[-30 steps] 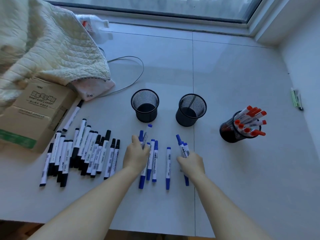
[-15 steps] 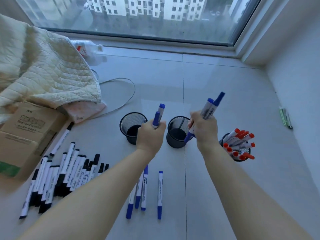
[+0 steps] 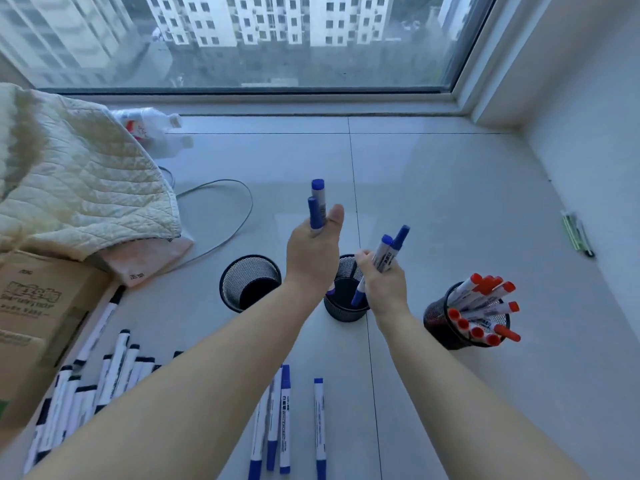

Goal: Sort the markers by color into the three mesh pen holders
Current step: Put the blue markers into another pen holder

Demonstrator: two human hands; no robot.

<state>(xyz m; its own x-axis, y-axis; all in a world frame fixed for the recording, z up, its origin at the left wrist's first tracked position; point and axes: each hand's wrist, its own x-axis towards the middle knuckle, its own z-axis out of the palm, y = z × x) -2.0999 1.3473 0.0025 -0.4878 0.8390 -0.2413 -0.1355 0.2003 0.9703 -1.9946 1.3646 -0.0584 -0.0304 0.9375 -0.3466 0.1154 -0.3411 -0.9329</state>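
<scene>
Since half a second earlier, your left hand [image 3: 313, 258] rose, gripping two blue markers [image 3: 317, 206] above the middle holder [image 3: 346, 303]; your right hand [image 3: 386, 282] clutched two more, tips entering it. Light, rigid, smooth barrels: mid-barrel hold judged safest. Four lay nearer you.

Three mesh holders [image 3: 250, 282], two hands [image 3: 313, 252], four loose blue markers [image 3: 284, 420]

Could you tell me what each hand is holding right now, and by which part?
Each grips two blue-capped white markers around their barrels: the left hand holds its pair caps-up, and the right hand holds its pair over the middle black mesh holder.
</scene>
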